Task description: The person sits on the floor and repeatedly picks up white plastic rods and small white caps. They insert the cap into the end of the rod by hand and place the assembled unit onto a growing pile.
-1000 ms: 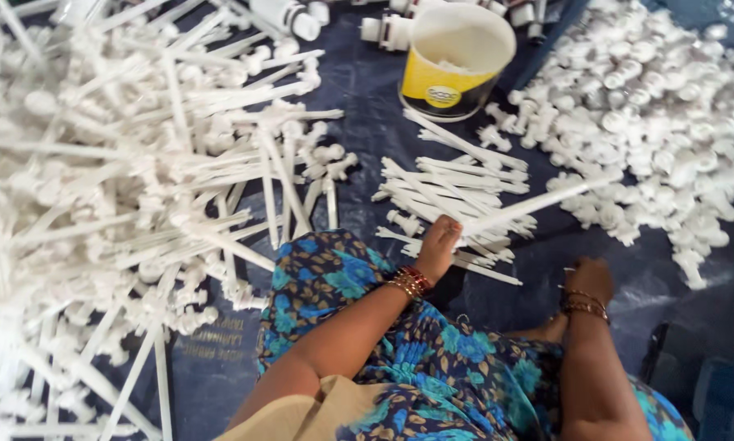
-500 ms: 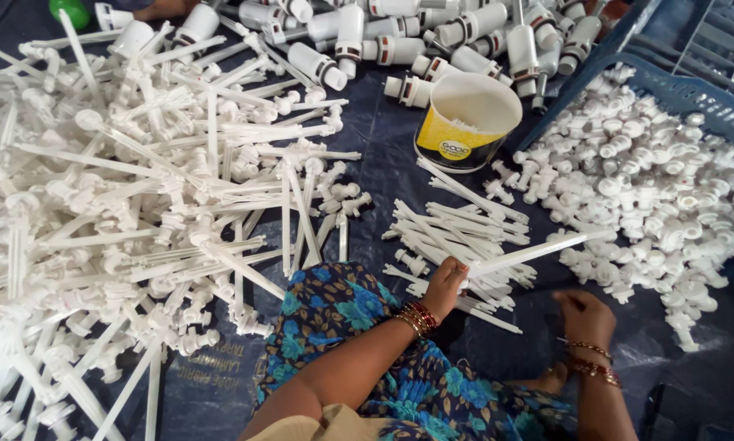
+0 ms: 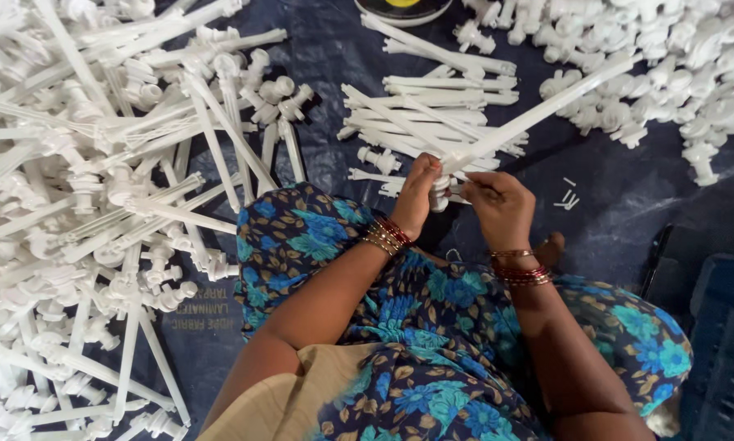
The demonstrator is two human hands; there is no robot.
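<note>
Gripping: my left hand [image 3: 418,194] and right hand [image 3: 500,204] close on a long white plastic tube [image 3: 538,114] above my knees.
Hidden: small white pump piece [image 3: 440,194], mostly covered between my fingers.
Cut off: yellow tub [image 3: 403,8] at top edge.

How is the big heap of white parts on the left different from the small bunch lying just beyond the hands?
The left heap is far larger and tangled, its tubes crossing every way. The small bunch is much sparser, its tubes lying mostly side by side. The heap spreads off the picture's edge; the bunch shows whole. Both are white plastic tubes resting on the dark blue sheet.
</note>
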